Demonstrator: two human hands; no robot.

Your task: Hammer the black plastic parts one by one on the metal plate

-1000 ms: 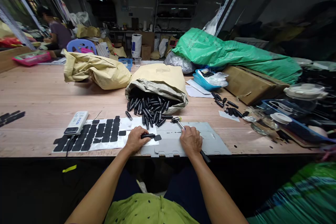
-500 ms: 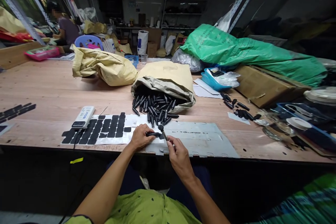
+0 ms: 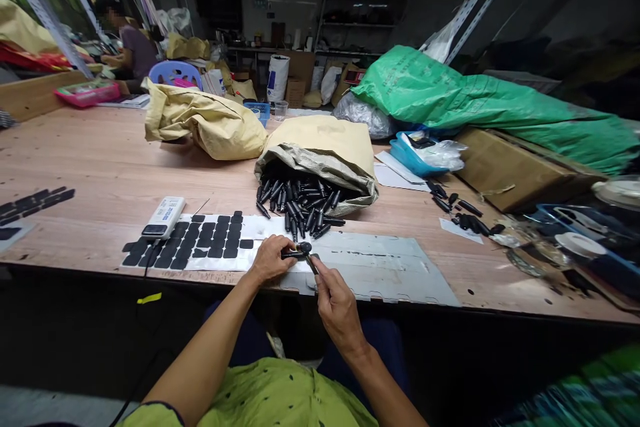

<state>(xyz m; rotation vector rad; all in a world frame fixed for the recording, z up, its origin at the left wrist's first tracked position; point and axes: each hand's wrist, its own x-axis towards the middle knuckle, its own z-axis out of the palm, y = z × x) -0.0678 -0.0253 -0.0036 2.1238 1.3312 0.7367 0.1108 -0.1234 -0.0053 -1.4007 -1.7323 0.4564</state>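
My left hand (image 3: 271,260) is closed on a slim black cylindrical part (image 3: 289,254), held nearly level just above the front of the table. Between the fingers of my right hand (image 3: 337,303) is the shaft of a thin tool with a round black head (image 3: 305,248). That head overlaps the right end of the black part; whether the two touch I cannot tell. Behind my hands, similar black parts (image 3: 303,203) spill from the mouth of a beige sack (image 3: 325,133). Under my hands lies a grey sheet (image 3: 390,260).
Rows of black pads (image 3: 220,239) lie on white backing to the left, with a white corded device (image 3: 165,213) beside them. Another beige sack (image 3: 205,123) lies behind. At right are a blue tray (image 3: 415,159), loose black pieces (image 3: 470,221) and a cardboard box (image 3: 510,163). A person (image 3: 135,47) sits far left.
The tool's round head has moved slightly left and down, over the end of the black part. My right hand has shifted lower. The view has turned a little left.
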